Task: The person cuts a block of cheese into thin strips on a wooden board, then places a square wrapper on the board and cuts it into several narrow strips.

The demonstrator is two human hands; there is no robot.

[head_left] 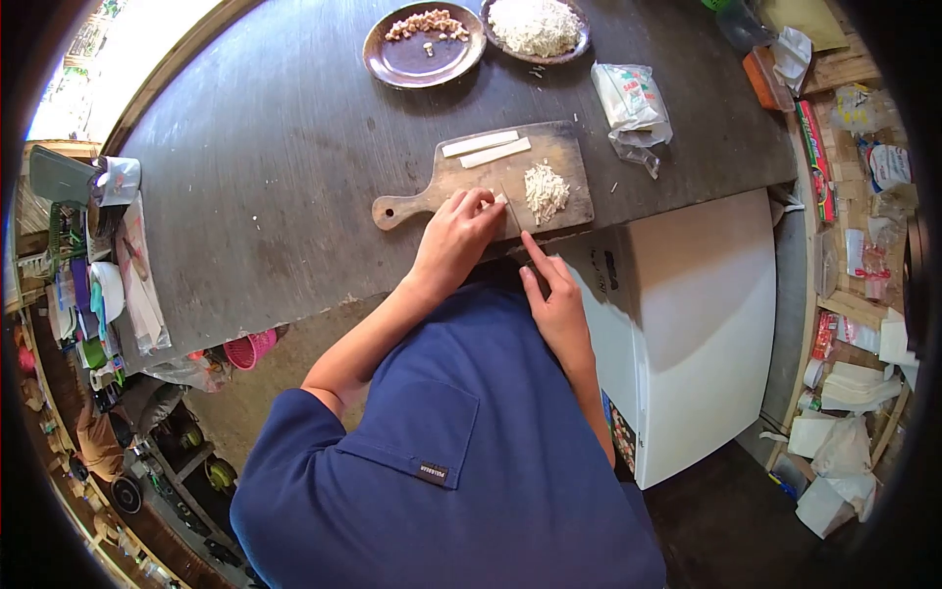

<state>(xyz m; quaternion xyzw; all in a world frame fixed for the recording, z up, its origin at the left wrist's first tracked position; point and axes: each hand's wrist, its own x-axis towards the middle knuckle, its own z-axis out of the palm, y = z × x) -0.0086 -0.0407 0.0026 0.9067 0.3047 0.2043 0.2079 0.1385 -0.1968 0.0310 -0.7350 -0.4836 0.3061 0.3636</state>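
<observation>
A wooden cutting board (459, 183) with a handle lies near the counter's front edge. On its left part, my left hand (455, 236) has its fingers closed on a small pale food strip (499, 199), mostly hidden under the fingertips. My right hand (557, 299) is wrapped round a knife (513, 211), index finger stretched along it; the thin blade meets the strip's right end. Two longer pale strips (495, 151) lie toward the board's far edge. Right of the blade sits a small heap of finely cut pale pieces (546, 192).
Behind the board stand a brown plate (383, 67) with brown diced bits and a bowl of white cut pieces (535, 26). A plastic packet (631, 103) lies to the right. Below the dark counter (294, 167) is a white fridge (706, 314). Cluttered shelves flank both sides.
</observation>
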